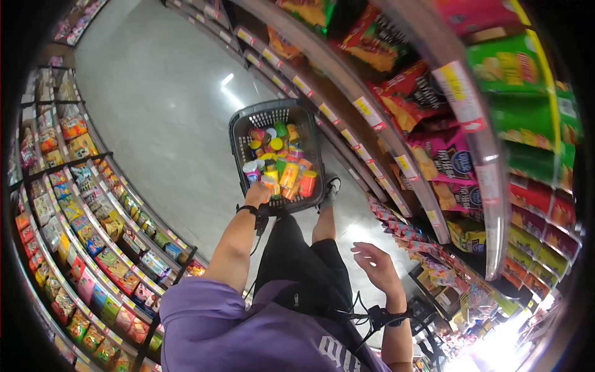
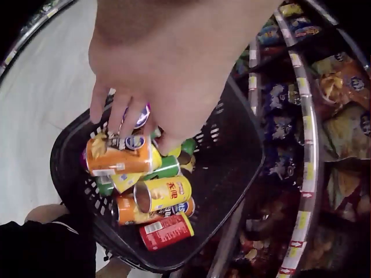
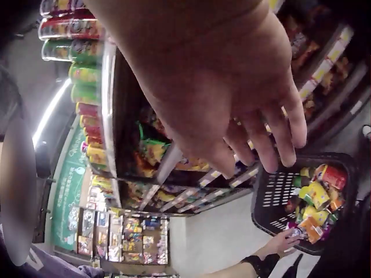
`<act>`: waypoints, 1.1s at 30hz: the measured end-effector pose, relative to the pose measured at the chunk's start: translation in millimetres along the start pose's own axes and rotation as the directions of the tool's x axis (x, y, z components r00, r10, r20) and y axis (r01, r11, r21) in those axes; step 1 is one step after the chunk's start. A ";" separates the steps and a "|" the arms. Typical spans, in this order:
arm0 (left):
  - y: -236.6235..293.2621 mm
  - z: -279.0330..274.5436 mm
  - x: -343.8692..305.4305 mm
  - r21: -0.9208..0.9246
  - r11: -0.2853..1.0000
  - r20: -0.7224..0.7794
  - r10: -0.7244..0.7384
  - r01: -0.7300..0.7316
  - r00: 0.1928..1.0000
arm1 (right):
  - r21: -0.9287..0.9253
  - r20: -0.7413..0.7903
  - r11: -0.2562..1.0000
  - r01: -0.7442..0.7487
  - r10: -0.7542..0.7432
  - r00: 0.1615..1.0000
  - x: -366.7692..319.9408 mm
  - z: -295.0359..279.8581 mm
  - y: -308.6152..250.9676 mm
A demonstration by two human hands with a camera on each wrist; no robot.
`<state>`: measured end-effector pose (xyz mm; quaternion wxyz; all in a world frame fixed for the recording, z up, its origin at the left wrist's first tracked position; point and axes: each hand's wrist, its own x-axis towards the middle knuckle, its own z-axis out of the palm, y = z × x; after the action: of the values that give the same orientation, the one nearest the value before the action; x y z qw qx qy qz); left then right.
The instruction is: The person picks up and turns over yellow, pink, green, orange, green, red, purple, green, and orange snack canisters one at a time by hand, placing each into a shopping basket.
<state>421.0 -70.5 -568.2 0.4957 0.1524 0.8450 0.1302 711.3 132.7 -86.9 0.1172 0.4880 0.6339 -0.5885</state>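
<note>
A dark basket [image 1: 235,146] [image 2: 250,174] [image 3: 259,220] on the floor holds several canisters. Inside its near left part, the left hand [image 1: 257,193] [image 2: 165,75] [image 3: 279,243] grips an orange canister [image 1: 268,181] [image 2: 116,155] [image 3: 311,230] by its upper side; its fingertips are partly hidden. Beside those fingers is a canister with a white and purple lid [image 1: 250,167] [image 2: 142,116] [image 3: 297,233]. Yellow [image 1: 289,175] and red [image 1: 308,183] canisters lie to the right. Held away from the basket, the right hand [image 1: 375,263] [image 3: 232,98] has loosely spread fingers and holds nothing.
Shelves of snack bags [image 1: 446,149] rise close on the right, their price-tag rails curving past the basket. Another shelf row [image 1: 93,229] runs along the left. Grey floor [image 1: 155,93] lies between them. A foot [image 1: 333,187] stands beside the basket.
</note>
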 end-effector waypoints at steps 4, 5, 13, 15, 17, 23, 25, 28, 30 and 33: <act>28.7 -86.2 -45.9 0.102 0.890 0.224 0.414 -0.444 0.882 | -0.055 0.094 0.943 0.329 -0.323 0.942 -3.2 -0.9 -64.1; 73.9 -124.4 -91.1 0.049 0.906 0.183 0.407 -0.421 0.895 | -0.111 0.181 0.900 0.421 -0.398 0.899 -6.6 -3.7 -90.8; 146.5 -222.3 -92.6 0.397 0.776 0.205 0.446 -0.490 0.871 | 0.145 0.357 0.116 0.983 -0.932 0.057 -55.1 106.6 -256.7; 170.7 -232.0 -90.3 0.371 0.810 0.159 0.427 -0.455 0.890 | 0.342 0.401 0.085 0.936 -0.914 -0.064 -87.8 118.2 -283.6; 201.2 -242.1 -106.4 0.317 0.776 0.173 0.519 -0.546 0.837 | 0.382 0.492 0.166 0.909 -0.870 -0.048 -114.1 129.3 -293.2; 253.6 -266.7 -131.4 0.584 0.463 0.289 0.649 -0.667 0.703 | 0.457 0.441 0.308 0.834 -0.893 0.088 -162.2 147.6 -288.9; 260.7 -276.1 -140.7 0.595 0.415 0.330 0.655 -0.689 0.680 | 0.531 0.406 0.355 0.770 -0.903 0.136 -178.4 151.4 -287.8; 277.4 -295.5 -174.5 0.596 0.380 0.380 0.642 -0.707 0.666 | 0.746 0.532 0.517 0.420 -0.842 0.091 -186.4 172.4 -276.7; 292.5 -310.4 -210.2 0.567 0.331 0.450 0.642 -0.755 0.620 | 0.722 0.639 0.636 0.272 -0.764 0.088 -186.4 156.6 -275.9; 310.1 -329.3 -229.8 0.554 0.270 0.446 0.702 -0.787 0.555 | 0.641 0.670 0.598 0.481 -0.742 0.029 -180.6 151.2 -277.2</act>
<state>278.1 103.2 -113.5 0.3220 0.7133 0.6225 0.0049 526.8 -37.3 176.5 0.1165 -0.2365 0.5250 -0.8093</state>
